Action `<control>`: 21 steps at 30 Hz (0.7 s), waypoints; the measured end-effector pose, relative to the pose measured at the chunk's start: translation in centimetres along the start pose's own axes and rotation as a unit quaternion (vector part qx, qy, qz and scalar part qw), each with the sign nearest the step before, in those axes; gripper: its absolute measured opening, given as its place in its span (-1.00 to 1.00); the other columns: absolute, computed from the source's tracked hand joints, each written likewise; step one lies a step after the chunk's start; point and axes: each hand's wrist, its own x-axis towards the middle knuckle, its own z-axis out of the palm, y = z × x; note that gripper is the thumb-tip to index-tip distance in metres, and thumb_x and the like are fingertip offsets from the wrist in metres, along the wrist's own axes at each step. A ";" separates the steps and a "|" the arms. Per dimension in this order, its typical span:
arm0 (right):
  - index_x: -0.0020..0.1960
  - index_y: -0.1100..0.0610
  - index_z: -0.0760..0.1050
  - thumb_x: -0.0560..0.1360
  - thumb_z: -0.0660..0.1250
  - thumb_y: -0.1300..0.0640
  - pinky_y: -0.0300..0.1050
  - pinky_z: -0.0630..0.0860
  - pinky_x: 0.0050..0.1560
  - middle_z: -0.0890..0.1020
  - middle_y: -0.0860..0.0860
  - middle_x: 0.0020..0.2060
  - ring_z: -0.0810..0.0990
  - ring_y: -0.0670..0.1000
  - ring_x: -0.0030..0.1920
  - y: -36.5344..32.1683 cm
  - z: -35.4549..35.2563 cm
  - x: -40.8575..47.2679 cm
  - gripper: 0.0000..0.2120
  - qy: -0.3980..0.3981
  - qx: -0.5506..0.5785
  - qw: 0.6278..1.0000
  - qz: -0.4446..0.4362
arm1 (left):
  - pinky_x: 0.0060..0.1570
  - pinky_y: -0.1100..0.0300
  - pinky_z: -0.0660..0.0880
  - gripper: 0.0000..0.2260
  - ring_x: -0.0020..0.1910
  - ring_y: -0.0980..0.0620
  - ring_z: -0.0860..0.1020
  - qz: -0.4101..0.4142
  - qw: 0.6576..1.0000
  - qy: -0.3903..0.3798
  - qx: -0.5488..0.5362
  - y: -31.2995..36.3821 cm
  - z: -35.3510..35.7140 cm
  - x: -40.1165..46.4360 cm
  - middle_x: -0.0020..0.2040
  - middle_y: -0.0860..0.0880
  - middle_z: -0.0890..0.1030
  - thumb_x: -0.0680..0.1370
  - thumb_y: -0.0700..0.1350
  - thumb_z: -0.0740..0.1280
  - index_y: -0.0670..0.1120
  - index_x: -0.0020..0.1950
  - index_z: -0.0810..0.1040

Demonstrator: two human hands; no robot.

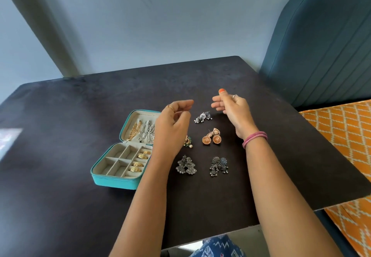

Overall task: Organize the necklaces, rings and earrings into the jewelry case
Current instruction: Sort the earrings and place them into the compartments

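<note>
A teal jewelry case [112, 178] lies open on the dark table [80, 100], left of centre. Gold and silver necklaces [140, 131] hang in its lid, and several gold rings [139, 161] sit in its right-hand slots. On the table to its right lie earring pairs: silver [203, 117], copper-gold [212, 138], two dark pairs [186, 166] [218, 166], and a green-gold one [188, 141] partly hidden by my left wrist. My left hand [172, 124] hovers above the case's right edge, fingers loosely curled, holding nothing. My right hand [230, 108] hovers above the silver pair, also empty.
A blue padded chair back [321, 41] stands at the right, with an orange patterned cushion [345, 134] beside the table's right edge. A pale wall runs behind the table. Blue patterned fabric [216, 246] shows at the near edge.
</note>
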 end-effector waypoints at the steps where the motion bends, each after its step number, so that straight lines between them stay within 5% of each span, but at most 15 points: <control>1: -0.10 0.05 0.63 0.59 0.20 -0.12 -0.27 0.44 -0.08 0.71 -0.02 -0.19 0.61 -0.10 -0.15 -0.1 -0.1 -0.1 -0.68 -0.005 0.005 1.000 0.003 | -0.17 0.50 0.40 -0.74 -0.14 0.35 0.53 -0.003 1.000 0.003 -0.007 0.1 -0.8 -0.8 0.02 0.14 0.63 0.57 -0.26 0.24 0.03 0.12 0.59; 13: 0.00 0.02 0.62 0.52 0.34 -0.02 -0.22 0.46 -0.10 0.70 -0.11 -0.16 0.58 -0.17 -0.16 -1.4 -2.4 -4.3 -0.85 0.003 0.056 0.998 0.034 | -0.14 0.31 0.48 -0.73 -0.23 0.26 0.55 0.002 1.000 0.006 -0.013 2.4 -5.2 -5.7 -0.13 0.12 0.64 0.56 -0.25 0.26 0.12 0.02 0.60; 21: -0.07 0.03 0.65 0.49 0.40 0.01 -0.29 0.47 -0.11 0.67 -0.07 -0.18 0.57 -0.17 -0.21 0.9 -5.5 -11.9 -0.89 -0.054 -0.057 0.996 0.043 | -0.31 0.24 0.46 -0.85 -0.39 0.16 0.54 -0.036 0.994 -0.086 0.059 1.2 -1.9 -6.8 -0.31 0.08 0.61 0.55 -0.17 0.28 0.04 0.03 0.60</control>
